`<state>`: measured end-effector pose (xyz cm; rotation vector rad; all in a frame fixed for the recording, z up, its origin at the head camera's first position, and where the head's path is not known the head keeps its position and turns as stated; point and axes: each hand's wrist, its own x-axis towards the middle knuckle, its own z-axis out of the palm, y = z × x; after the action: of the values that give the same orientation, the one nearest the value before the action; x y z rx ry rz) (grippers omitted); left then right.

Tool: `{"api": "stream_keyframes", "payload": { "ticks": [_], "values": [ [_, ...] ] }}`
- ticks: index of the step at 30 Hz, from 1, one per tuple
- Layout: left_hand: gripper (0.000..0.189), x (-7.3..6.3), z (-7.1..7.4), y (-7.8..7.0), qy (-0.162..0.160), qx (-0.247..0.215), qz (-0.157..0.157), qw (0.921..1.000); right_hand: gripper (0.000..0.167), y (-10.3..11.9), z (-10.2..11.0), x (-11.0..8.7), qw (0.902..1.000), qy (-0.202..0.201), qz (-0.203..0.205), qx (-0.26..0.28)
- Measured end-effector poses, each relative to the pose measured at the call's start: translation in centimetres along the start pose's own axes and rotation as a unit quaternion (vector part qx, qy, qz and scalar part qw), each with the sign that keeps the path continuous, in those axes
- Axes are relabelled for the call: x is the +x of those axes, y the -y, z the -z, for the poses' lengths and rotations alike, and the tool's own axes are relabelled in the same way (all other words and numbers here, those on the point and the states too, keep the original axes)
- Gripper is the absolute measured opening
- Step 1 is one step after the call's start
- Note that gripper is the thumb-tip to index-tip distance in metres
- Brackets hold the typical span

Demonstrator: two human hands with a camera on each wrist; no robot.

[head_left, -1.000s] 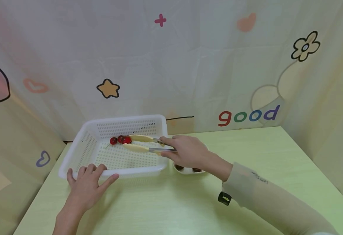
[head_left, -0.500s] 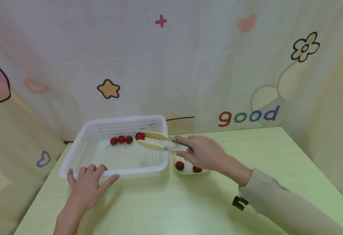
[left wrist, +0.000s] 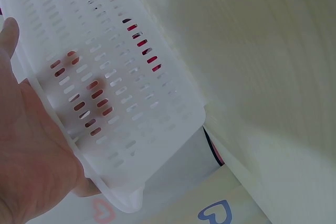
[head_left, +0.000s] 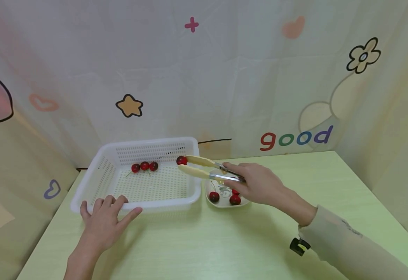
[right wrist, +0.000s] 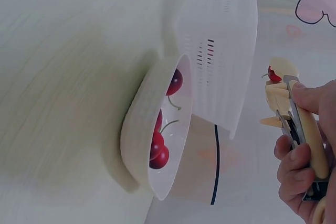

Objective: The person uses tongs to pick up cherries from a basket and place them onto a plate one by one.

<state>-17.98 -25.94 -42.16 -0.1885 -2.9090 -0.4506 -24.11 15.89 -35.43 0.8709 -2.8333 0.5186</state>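
Red, glossy cherry (head_left: 181, 160) pinched between cream-tipped tongs (head_left: 204, 171).

The front and right parts of the surface (head_left: 246, 241) are open; hands can pass there unobstructed. The perforated basket (head_left: 100, 175) blocks the rear left; its raised walls permit entry from above only. Three cherries (head_left: 144, 166) lie near its back wall, leaving bare floor in front. The small bowl (head_left: 209, 199) stands just beside the basket's right wall, with almost no gap between them. The tongs (head_left: 204, 169) span the air over that wall. The curtain (head_left: 225, 77) closes off the rear and both sides.
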Motion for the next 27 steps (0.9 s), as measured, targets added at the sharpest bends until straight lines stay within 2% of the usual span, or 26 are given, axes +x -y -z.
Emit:
{"api": "stream_keyframes", "payload": {
  "ticks": [14, 27],
  "values": [
    [0.061, 0.1, -0.1, 0.1, -0.003, 0.002, -0.001, 1.0, 0.054, -1.9, 0.1, -1.8, 0.9997, -0.018, -0.014, -0.003],
    [0.061, 0.0, 0.0, 0.0, -0.003, 0.003, -0.001, 1.0, 0.056, -4.8, -0.2, -3.5, 0.9989, -0.009, -0.043, -0.012]
  ]
}}
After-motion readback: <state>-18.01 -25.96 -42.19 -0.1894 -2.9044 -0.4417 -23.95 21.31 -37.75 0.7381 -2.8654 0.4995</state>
